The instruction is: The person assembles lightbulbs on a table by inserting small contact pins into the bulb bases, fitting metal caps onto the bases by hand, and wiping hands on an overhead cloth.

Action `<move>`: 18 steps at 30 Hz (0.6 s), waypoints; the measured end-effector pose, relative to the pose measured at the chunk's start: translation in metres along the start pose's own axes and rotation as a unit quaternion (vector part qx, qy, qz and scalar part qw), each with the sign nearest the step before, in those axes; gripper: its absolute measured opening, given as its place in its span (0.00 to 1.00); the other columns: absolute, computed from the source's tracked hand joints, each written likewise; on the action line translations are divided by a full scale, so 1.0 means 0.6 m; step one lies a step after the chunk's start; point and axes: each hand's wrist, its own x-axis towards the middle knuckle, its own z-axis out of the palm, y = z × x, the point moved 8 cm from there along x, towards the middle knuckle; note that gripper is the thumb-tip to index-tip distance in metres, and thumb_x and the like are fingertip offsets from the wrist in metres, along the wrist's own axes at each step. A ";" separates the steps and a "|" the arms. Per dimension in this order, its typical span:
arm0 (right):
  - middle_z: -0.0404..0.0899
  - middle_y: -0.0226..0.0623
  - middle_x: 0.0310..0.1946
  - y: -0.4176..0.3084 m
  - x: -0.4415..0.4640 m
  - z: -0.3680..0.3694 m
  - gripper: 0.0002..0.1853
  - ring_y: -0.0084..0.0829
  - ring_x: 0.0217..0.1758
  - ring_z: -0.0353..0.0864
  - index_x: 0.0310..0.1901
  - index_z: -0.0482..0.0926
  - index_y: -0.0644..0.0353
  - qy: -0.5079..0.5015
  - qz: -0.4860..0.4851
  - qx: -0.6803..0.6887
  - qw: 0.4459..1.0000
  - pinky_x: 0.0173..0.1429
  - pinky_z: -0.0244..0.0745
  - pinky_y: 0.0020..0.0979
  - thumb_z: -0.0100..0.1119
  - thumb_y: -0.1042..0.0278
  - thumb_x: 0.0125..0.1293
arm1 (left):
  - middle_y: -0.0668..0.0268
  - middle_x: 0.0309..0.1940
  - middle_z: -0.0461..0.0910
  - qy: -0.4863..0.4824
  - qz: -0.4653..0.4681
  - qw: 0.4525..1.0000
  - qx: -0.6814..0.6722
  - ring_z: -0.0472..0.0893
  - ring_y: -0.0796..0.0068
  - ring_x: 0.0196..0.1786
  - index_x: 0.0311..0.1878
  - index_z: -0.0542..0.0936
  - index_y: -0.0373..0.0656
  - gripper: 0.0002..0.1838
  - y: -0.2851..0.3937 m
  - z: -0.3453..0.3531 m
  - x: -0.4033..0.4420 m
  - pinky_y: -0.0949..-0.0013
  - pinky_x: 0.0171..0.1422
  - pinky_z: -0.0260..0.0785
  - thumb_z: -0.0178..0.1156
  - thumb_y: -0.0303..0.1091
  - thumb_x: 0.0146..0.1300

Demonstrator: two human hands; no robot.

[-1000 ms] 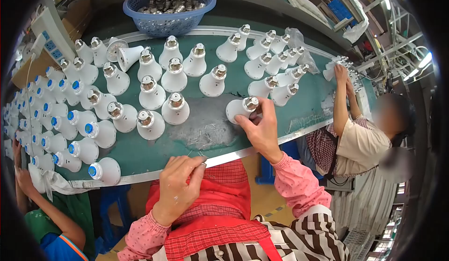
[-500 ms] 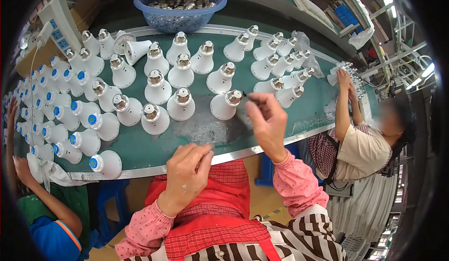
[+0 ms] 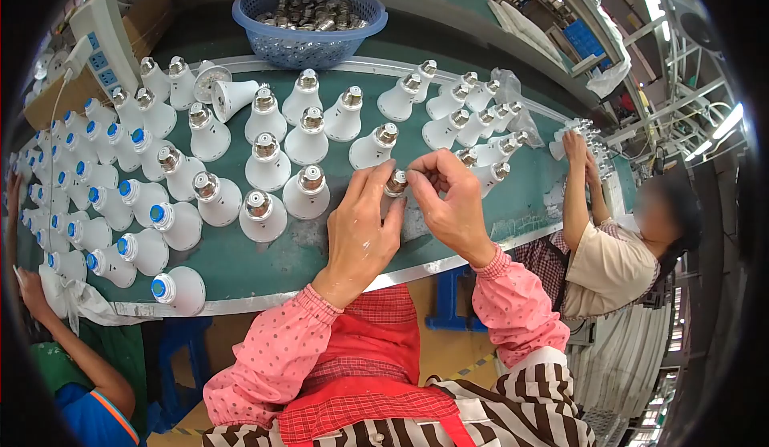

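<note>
Left hand (image 3: 360,235) apparently gripping bulb (image 3: 396,183), scuffed green worktop (image 3: 530,189), tube light (image 3: 727,122)

No word, brand or number can be read. Several white bulbs (image 3: 210,141) on the surface (image 3: 240,275) carry small dark marks on their sides, too small at this size to tell whether they are letters, figures or symbols. Along the floor (image 3: 448,341), by the surface's near edge, a strip (image 3: 478,364) is marked in alternating yellow and dark bands.
</note>
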 end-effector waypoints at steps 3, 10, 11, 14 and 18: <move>0.81 0.35 0.31 -0.014 0.005 0.002 0.03 0.22 0.27 0.79 0.39 0.81 0.67 -0.021 -0.015 -0.040 0.999 0.32 0.74 0.27 0.66 0.78 0.68 | 0.59 0.53 0.82 -0.005 -0.020 1.000 -0.008 0.78 0.71 0.28 0.66 0.80 0.40 0.25 -0.007 -0.002 0.003 0.65 0.33 0.70 0.69 0.26 0.65; 0.82 0.35 0.32 -0.008 0.013 -0.008 0.03 0.23 0.30 0.80 0.42 0.83 0.67 -0.053 -0.012 -0.002 0.999 0.34 0.75 0.27 0.65 0.80 0.68 | 0.56 0.56 0.83 -0.025 -0.050 0.998 -0.017 0.87 0.47 0.51 0.64 0.81 0.42 0.23 -0.012 -0.004 0.005 0.53 0.51 0.79 0.69 0.29 0.66; 0.83 0.35 0.33 -0.007 0.014 -0.011 0.04 0.23 0.30 0.81 0.43 0.84 0.67 -0.056 0.003 0.007 0.998 0.35 0.75 0.27 0.65 0.80 0.68 | 0.56 0.56 0.83 -0.024 -0.050 0.998 -0.018 0.87 0.48 0.51 0.64 0.81 0.42 0.23 -0.012 -0.004 0.005 0.53 0.51 0.79 0.69 0.29 0.66; 0.84 0.34 0.34 -0.007 0.016 -0.011 0.04 0.22 0.31 0.81 0.44 0.84 0.68 -0.071 -0.003 0.011 0.997 0.36 0.76 0.26 0.64 0.79 0.70 | 0.57 0.55 0.83 -0.023 -0.048 0.998 -0.022 0.87 0.48 0.51 0.64 0.81 0.42 0.22 -0.014 -0.004 0.005 0.53 0.51 0.79 0.69 0.29 0.66; 0.85 0.32 0.34 0.010 0.018 0.004 0.05 0.20 0.33 0.81 0.45 0.82 0.69 -0.102 0.094 0.113 0.984 0.37 0.76 0.24 0.65 0.76 0.72 | 0.57 0.54 0.83 -0.021 -0.046 0.998 -0.025 0.87 0.48 0.51 0.63 0.81 0.41 0.22 -0.013 -0.004 0.004 0.54 0.51 0.79 0.69 0.29 0.66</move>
